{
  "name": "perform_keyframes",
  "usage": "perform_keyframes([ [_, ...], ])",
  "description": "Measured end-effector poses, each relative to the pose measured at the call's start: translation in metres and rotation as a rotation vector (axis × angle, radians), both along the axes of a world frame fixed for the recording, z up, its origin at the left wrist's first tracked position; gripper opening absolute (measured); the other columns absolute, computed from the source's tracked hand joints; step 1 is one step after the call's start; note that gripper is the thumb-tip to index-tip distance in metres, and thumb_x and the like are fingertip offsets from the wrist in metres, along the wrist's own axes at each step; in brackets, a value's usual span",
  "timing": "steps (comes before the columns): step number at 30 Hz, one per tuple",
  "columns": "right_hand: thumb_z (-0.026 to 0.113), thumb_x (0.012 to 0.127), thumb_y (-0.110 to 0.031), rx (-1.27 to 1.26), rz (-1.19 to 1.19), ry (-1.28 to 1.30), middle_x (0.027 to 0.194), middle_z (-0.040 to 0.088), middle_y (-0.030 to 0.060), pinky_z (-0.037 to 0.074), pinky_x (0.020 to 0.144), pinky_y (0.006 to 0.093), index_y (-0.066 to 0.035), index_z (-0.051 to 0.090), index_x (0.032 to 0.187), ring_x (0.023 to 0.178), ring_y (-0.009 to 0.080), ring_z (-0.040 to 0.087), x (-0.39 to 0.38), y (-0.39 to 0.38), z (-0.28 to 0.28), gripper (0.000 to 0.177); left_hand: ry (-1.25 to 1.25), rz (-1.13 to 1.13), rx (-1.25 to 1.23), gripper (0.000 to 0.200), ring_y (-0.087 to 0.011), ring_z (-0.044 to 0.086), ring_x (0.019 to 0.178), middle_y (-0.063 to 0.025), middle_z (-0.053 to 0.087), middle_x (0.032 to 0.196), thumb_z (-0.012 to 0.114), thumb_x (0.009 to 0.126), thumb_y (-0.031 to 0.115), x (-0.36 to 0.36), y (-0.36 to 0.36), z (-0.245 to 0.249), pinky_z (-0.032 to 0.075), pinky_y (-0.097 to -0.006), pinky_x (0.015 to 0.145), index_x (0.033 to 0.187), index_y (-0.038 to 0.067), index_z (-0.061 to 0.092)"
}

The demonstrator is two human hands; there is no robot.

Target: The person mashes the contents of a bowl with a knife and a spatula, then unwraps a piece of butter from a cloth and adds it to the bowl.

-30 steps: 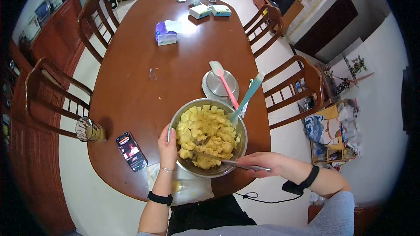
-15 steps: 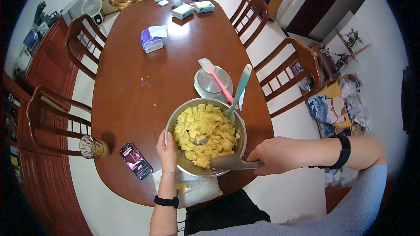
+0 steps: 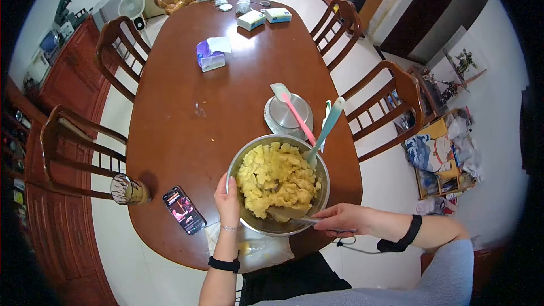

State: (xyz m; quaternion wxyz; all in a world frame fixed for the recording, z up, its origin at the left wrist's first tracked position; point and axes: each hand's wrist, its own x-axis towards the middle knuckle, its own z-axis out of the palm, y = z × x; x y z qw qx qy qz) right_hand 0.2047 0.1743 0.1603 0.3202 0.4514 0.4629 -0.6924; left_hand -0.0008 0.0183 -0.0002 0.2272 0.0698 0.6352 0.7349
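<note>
On table (image 3: 175, 136), near end: steel mixing bowl (image 3: 263, 224) w/ chunky yellow mash (image 3: 277, 173).
L hand (image 3: 228, 198): clamped on bowl's left rim.
R hand (image 3: 343, 218): apart from L, closed round handle of metal utensil (image 3: 309, 221), broad head in mash, near side.
Teal spatula (image 3: 330, 122): leaning in bowl, far-right side.
Kitchen scale (image 3: 277, 115): just beyond bowl, pink-handled spatula (image 3: 298, 118) across it.
Smartphone (image 3: 184, 209): L of bowl, screen lit, nr drinking glass (image 3: 127, 189).

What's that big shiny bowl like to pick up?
The bowl would probably feel heavy, because lots of yellow food fills it. It looks like metal, so it likely won't bend. The green spatula leaning in it might slide if you tip the bowl.
</note>
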Motion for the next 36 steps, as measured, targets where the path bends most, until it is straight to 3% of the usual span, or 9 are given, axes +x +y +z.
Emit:
perform_keyframes([
  [6, 0.056, 0.094, -0.019, -0.443, -0.430, -0.106, 0.067, 0.052, 0.0025, 0.025, 0.029, 0.0152, -0.008, 0.047, 0.127, 0.037, 0.0034, 0.036, 0.022, 0.017, -0.015, 0.036, 0.040, -0.095, 0.038, 0.033, -0.0118, 0.056, 0.100, -0.0064, 0.063, 0.111, 0.051, 0.097, 0.020, -0.011, 0.005, -0.005, 0.044, -0.0258, 0.088, 0.120, -0.004, 0.056],
  [10, 0.055, 0.094, -0.020, -0.344, -0.322, -0.076, 0.066, 0.051, 0.0022, 0.025, 0.030, 0.0161, -0.008, 0.048, 0.129, 0.037, 0.0030, 0.035, 0.030, 0.029, 0.019, 0.037, 0.058, -0.121, 0.004, 0.033, -0.0121, 0.057, 0.100, -0.0059, 0.063, 0.111, 0.052, 0.096, 0.020, -0.013, 0.005, 0.003, 0.044, -0.0259, 0.089, 0.119, -0.004, 0.058],
  [15, 0.058, 0.092, -0.027, 0.459, 0.570, 0.115, 0.065, 0.055, 0.0006, 0.040, 0.043, 0.0216, -0.012, 0.056, 0.126, 0.045, 0.0059, 0.045, 0.015, 0.019, 0.098, 0.037, 0.043, -0.103, 0.019, 0.032, -0.0124, 0.058, 0.099, -0.0055, 0.064, 0.109, 0.054, 0.096, 0.020, -0.016, 0.009, -0.006, 0.045, -0.0259, 0.088, 0.117, -0.003, 0.059],
  [16, 0.060, 0.088, -0.029, 0.650, 0.743, 0.236, 0.068, 0.062, 0.0057, 0.050, 0.057, 0.0311, -0.015, 0.057, 0.124, 0.055, 0.0163, 0.059, 0.024, 0.021, 0.096, 0.039, 0.031, -0.111, 0.045, 0.032, -0.0128, 0.058, 0.098, -0.0054, 0.064, 0.108, 0.055, 0.095, 0.020, -0.016, 0.010, -0.012, 0.045, -0.0261, 0.087, 0.117, -0.003, 0.059],
  [19, 0.061, 0.084, -0.028, 0.898, 1.213, 0.082, 0.075, 0.066, 0.0132, 0.052, 0.066, 0.0405, -0.016, 0.057, 0.124, 0.068, 0.0286, 0.065, 0.003, 0.000, 0.118, 0.041, -0.009, -0.106, 0.100, 0.031, -0.0127, 0.059, 0.096, -0.0049, 0.065, 0.107, 0.056, 0.094, 0.020, -0.014, 0.010, -0.012, 0.046, -0.0263, 0.086, 0.117, -0.002, 0.060],
  [23, 0.061, 0.082, -0.027, 0.885, 1.260, 0.144, 0.078, 0.066, 0.0170, 0.052, 0.069, 0.0453, -0.017, 0.060, 0.118, 0.074, 0.0352, 0.064, -0.010, 0.002, 0.080, 0.038, 0.021, -0.045, 0.066, 0.031, -0.0095, 0.058, 0.092, -0.0023, 0.065, 0.104, 0.058, 0.094, 0.021, -0.010, 0.012, -0.013, 0.047, -0.0253, 0.082, 0.116, -0.001, 0.062],
  [25, 0.063, 0.081, -0.027, 0.843, 1.235, 0.211, 0.077, 0.065, 0.0168, 0.052, 0.069, 0.0440, -0.017, 0.060, 0.118, 0.074, 0.0330, 0.065, -0.011, 0.008, 0.065, 0.038, 0.022, -0.050, 0.085, 0.031, -0.0090, 0.058, 0.090, -0.0018, 0.065, 0.102, 0.057, 0.095, 0.022, -0.009, 0.014, -0.020, 0.047, -0.0250, 0.081, 0.116, 0.000, 0.061],
  [28, 0.068, 0.082, -0.019, 0.456, 0.780, 0.051, 0.063, 0.059, 0.0040, 0.042, 0.044, 0.0259, -0.014, 0.061, 0.121, 0.045, 0.0101, 0.050, -0.012, 0.018, 0.053, 0.040, -0.107, -0.038, 0.197, 0.030, -0.0083, 0.057, 0.093, -0.0013, 0.065, 0.103, 0.056, 0.095, 0.020, -0.004, 0.015, -0.009, 0.046, -0.0239, 0.084, 0.117, 0.000, 0.061],
  [36, 0.064, 0.085, -0.007, 0.154, 0.153, 0.103, 0.066, 0.053, 0.0013, 0.028, 0.035, 0.0212, -0.001, 0.052, 0.128, 0.041, 0.0059, 0.041, 0.005, 0.007, -0.007, 0.045, -0.137, -0.029, 0.177, 0.030, -0.0085, 0.057, 0.094, -0.0017, 0.065, 0.104, 0.054, 0.096, 0.020, -0.002, 0.010, -0.004, 0.046, -0.0237, 0.083, 0.117, 0.000, 0.060],
])
